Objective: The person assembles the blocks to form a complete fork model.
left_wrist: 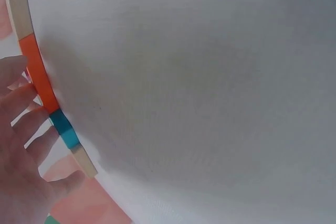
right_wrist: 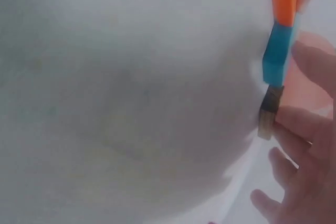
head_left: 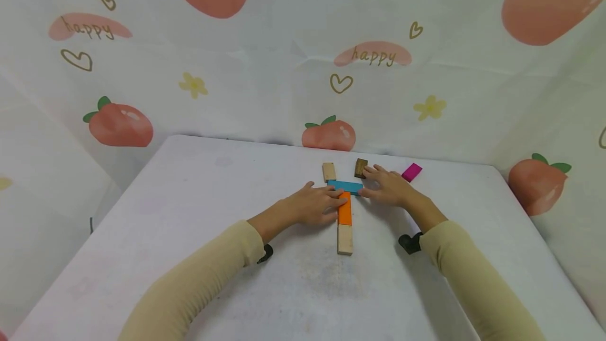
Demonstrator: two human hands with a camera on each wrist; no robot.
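Note:
Several small wooden blocks lie flat on a white table. A blue block (head_left: 347, 187) lies crosswise at the head of an orange block (head_left: 345, 213), and a plain wood block (head_left: 345, 241) continues the line toward me. Behind the blue block's left end sits another plain block (head_left: 329, 171); a dark brown block (head_left: 361, 168) stands behind its right end. My left hand (head_left: 314, 205) has its fingers stretched over the orange block and the blue block's left end. With spread fingers, my right hand (head_left: 389, 187) has its thumb at the blue block's right end and its index finger at the brown block.
A magenta block (head_left: 412, 172) lies by itself beyond my right hand. The white table (head_left: 189, 199) ends at a back edge close behind the blocks. A printed cloth (head_left: 265, 67) with peaches and hearts hangs behind it.

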